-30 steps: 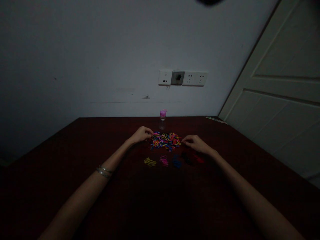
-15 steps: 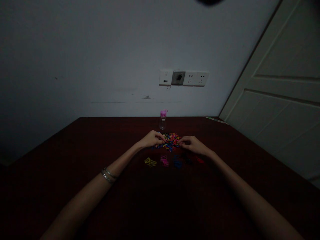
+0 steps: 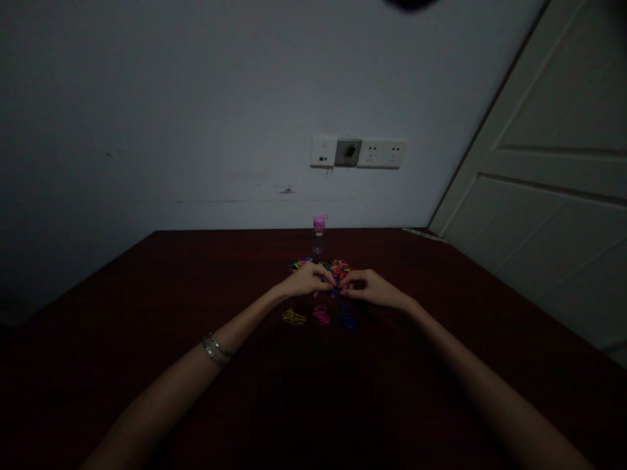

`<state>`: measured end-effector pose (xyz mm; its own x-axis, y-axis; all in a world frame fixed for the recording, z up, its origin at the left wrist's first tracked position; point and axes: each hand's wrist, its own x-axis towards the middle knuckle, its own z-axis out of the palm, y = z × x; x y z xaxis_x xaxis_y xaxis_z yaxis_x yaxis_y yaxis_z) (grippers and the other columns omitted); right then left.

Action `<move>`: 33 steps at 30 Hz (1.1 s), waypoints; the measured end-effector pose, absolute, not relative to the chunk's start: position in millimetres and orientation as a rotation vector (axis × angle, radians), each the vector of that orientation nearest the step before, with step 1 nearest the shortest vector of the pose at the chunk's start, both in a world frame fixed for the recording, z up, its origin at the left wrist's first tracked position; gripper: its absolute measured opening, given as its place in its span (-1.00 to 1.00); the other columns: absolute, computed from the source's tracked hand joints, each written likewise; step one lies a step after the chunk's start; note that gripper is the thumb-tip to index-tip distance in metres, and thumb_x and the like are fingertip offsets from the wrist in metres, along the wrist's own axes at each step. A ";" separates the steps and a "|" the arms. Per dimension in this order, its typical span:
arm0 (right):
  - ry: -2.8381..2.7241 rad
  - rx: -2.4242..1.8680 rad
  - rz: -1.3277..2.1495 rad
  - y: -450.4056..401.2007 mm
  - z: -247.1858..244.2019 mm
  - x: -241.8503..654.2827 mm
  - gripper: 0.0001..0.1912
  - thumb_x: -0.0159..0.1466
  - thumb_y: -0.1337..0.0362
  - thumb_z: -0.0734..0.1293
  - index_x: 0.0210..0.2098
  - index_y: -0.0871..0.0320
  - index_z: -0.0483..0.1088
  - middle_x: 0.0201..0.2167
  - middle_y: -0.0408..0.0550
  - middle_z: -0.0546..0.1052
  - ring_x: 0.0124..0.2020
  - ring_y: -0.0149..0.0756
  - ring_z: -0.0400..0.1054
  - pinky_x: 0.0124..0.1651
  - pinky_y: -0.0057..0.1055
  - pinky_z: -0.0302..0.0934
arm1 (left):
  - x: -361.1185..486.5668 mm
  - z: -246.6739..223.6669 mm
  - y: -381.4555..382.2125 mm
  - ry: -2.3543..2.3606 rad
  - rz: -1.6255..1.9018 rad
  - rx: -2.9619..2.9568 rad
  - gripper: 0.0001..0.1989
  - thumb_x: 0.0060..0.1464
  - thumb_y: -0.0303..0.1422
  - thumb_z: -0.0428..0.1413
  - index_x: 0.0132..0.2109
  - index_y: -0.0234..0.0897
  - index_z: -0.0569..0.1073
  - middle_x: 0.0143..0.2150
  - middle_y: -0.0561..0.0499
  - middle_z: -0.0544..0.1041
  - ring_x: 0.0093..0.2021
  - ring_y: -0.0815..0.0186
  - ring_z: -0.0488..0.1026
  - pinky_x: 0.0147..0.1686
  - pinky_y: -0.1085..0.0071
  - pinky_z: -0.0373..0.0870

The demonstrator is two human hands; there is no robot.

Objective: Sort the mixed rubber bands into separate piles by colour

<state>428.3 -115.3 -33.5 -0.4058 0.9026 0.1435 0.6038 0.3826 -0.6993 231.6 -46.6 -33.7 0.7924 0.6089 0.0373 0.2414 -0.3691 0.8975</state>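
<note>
A mixed heap of small coloured bands [image 3: 339, 266] lies on the dark red table [image 3: 220, 254]. My left hand [image 3: 309, 279] reaches over its left and near part, fingers pinched together. From the right, my right hand [image 3: 366, 287] meets it at the heap's near edge, thumb and forefinger closed. The fingertips of both hands nearly touch; what is between them is too small to make out. Nearer to me lie a yellow pile [image 3: 294, 318], a pink pile [image 3: 322, 316] and a blue pile [image 3: 347, 317]. Dim red bands [image 3: 392, 314] show below my right hand.
Behind the heap stands a clear bottle [image 3: 318, 245] with a pink lid. The wall carries sockets [image 3: 382, 154] above the table's back edge. A pale panelled door [image 3: 548, 196] is on the right, and a thin strip [image 3: 424, 234] lies at the back right corner.
Both hands have moved closer together and slightly nearer to me, so their fingertips now meet at the heap's near edge. More of the heap's left part shows behind my left hand.
</note>
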 end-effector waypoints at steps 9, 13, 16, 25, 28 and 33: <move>-2.156 -1.276 0.708 -116.8 -31.7 426.3 -0.75 0.09 0.14 0.29 -0.37 0.19 0.45 -0.43 -0.08 0.47 -0.41 -0.37 0.31 -0.31 -0.44 0.19 | 231.9 -37.1 -45.3 0.664 0.428 1.937 -0.83 -0.15 -0.40 0.14 -0.33 -0.39 0.49 -0.63 0.11 0.36 -0.70 0.55 0.21 -0.67 0.60 0.10; -2.173 -1.273 0.685 -116.7 -31.2 426.2 -0.75 0.12 0.15 0.25 -0.39 0.20 0.44 -0.44 -0.09 0.46 -0.43 -0.38 0.29 -0.35 -0.46 0.17 | 232.6 -37.9 -45.4 0.652 0.412 1.924 -0.81 -0.16 -0.40 0.14 -0.32 -0.40 0.49 -0.62 0.09 0.37 -0.70 0.55 0.21 -0.68 0.59 0.10; -2.198 -1.286 0.650 -115.7 -29.2 432.2 -0.77 0.13 0.17 0.24 -0.40 0.20 0.43 -0.43 -0.08 0.46 -0.39 -0.37 0.30 -0.31 -0.45 0.17 | 231.3 -37.7 -43.2 0.645 0.420 1.891 -0.77 -0.16 -0.41 0.14 -0.27 -0.41 0.47 -0.54 0.06 0.42 -0.69 0.55 0.22 -0.69 0.59 0.11; -2.286 -1.464 0.598 -108.1 -28.8 473.2 -0.79 0.06 0.21 0.28 -0.39 0.19 0.47 -0.41 -0.05 0.48 -0.41 -0.35 0.32 -0.38 -0.48 0.16 | 197.3 -44.2 1.3 0.895 0.578 1.862 -0.75 -0.15 -0.38 0.13 -0.27 -0.44 0.49 -0.57 0.01 0.43 -0.67 0.55 0.15 -0.65 0.56 0.04; -2.349 -1.472 0.660 -108.0 -31.0 475.0 -0.81 0.05 0.24 0.28 -0.40 0.17 0.48 -0.42 -0.07 0.50 -0.42 -0.34 0.33 -0.39 -0.48 0.16 | 185.4 -52.5 19.3 0.986 0.630 1.922 -0.75 -0.17 -0.35 0.13 -0.31 -0.43 0.51 -0.52 -0.02 0.47 -0.59 0.49 0.25 -0.59 0.54 0.11; -2.348 -1.543 0.669 -106.1 -35.2 476.1 -0.79 0.03 0.27 0.28 -0.35 0.17 0.47 -0.40 -0.08 0.51 -0.42 -0.34 0.34 -0.41 -0.49 0.17 | 173.3 -58.3 30.2 1.046 0.492 2.173 -0.74 -0.20 -0.31 0.12 -0.36 -0.41 0.52 -0.58 0.03 0.42 -0.60 0.47 0.20 -0.60 0.53 0.06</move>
<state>476.1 -106.1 -35.2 -0.4061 0.9130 -0.0398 0.7968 0.3324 -0.5047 173.3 30.2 -58.3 0.6079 0.7926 0.0466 0.5411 -0.4565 0.7062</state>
